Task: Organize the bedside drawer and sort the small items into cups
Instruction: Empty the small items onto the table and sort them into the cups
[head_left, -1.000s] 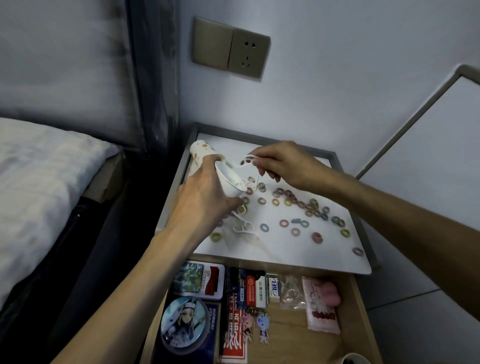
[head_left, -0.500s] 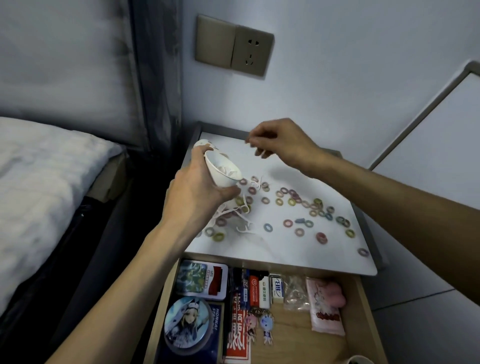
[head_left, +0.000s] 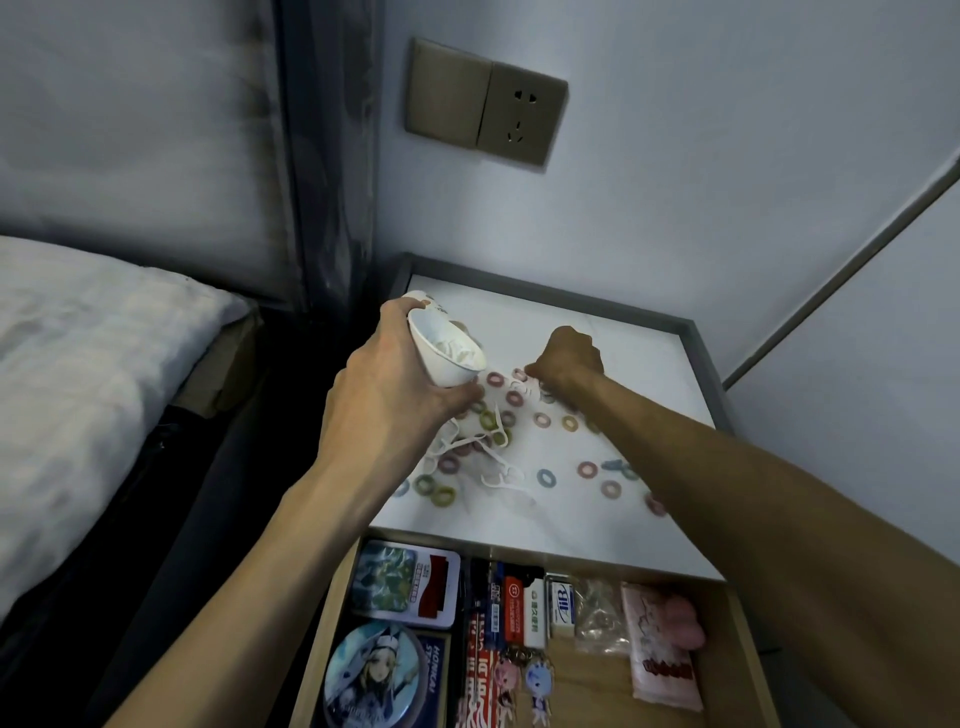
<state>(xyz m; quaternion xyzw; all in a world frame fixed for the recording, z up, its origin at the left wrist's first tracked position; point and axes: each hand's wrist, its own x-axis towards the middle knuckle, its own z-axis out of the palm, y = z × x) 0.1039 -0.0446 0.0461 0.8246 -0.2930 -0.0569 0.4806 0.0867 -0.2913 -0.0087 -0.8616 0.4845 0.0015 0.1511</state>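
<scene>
Head view, left hand (head_left: 393, 397) grips tilted cup (head_left: 445, 354)

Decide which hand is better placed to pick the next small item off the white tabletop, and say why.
Right. The right hand sits among the loose rings, fingers curled at the tabletop, while the left hand grips the tilted cup.

A bedroom in a home: a bed (head_left: 104, 364) with white bedding lies left of the nightstand counter (head_left: 623, 353), a wall socket (head_left: 485, 101) sits above it, and its open drawer (head_left: 587, 691) in front holds tins (head_left: 405, 584) and keychains (head_left: 522, 678).
</scene>
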